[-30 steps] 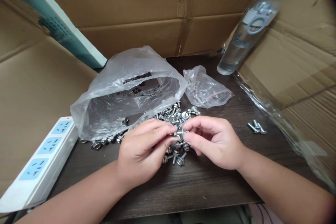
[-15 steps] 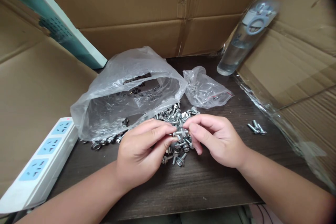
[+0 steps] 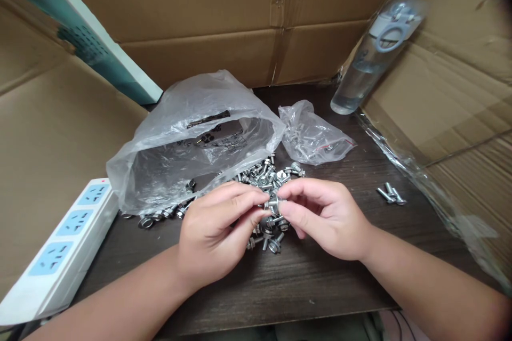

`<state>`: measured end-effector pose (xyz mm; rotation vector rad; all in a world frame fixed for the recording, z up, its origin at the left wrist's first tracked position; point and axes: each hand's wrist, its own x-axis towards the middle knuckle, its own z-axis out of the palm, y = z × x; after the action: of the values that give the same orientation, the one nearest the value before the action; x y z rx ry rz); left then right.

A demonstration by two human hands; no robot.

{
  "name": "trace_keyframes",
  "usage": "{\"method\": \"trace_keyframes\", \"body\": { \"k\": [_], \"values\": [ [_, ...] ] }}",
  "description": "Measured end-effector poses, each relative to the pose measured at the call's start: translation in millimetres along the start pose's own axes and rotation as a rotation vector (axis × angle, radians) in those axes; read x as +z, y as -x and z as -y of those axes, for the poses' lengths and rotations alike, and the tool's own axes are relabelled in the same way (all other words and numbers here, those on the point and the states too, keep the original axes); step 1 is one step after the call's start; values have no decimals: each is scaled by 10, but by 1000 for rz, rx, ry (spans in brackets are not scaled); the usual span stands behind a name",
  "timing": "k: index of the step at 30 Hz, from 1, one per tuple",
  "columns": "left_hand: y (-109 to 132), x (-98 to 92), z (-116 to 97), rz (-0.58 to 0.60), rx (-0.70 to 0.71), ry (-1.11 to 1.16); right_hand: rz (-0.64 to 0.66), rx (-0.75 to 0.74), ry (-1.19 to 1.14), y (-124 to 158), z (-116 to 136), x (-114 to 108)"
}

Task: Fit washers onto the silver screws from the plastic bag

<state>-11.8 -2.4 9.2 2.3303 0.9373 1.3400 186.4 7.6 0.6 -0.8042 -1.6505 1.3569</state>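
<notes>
Between thumb and fingers, my left hand [image 3: 218, 229] pinches the head end of a silver bolt [image 3: 272, 203], held level. From the other side my right hand [image 3: 326, 216] closes its thumb and forefinger on a nut at the bolt's threaded end; the fingertips mostly cover that nut. Below and behind both hands lies a pile of loose bolts [image 3: 274, 245], many with nuts or washers on them. A large clear plastic bag [image 3: 208, 96] lies behind the left hand, its mouth gaping toward me.
A smaller plastic bag [image 3: 310, 141] with hardware inside sits behind the pile. Several bolts [image 3: 391, 193] lie apart at right. A water bottle [image 3: 370, 61] stands at back right, a power strip [image 3: 66, 240] at left. Cardboard walls [image 3: 200, 5] surround the dark table [image 3: 312, 287].
My right thumb and forefinger have moved left and closed over the nut, which was in plain sight between the hands before. My left hand has hardly moved.
</notes>
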Motion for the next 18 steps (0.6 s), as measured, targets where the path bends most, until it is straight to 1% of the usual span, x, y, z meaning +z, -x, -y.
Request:
{"method": "trace_keyframes", "body": {
  "k": [5, 8, 12, 16, 18],
  "values": [
    [-11, -6, 4, 25, 22, 3, 121, 110, 91, -16, 10, -31],
    [-9, -3, 7, 12, 5, 2, 90, 144, 40, -8, -23, -44],
    [-2, 2, 6, -16, -46, 3, 27, 94, -47, 8, -32, -43],
    [3, 1, 0, -24, -93, 38, -2, -8, -79, 15, -15, -22],
    [4, 3, -2, -20, -105, 50, -4, -31, -79, 12, -18, -12]
  ]
}}
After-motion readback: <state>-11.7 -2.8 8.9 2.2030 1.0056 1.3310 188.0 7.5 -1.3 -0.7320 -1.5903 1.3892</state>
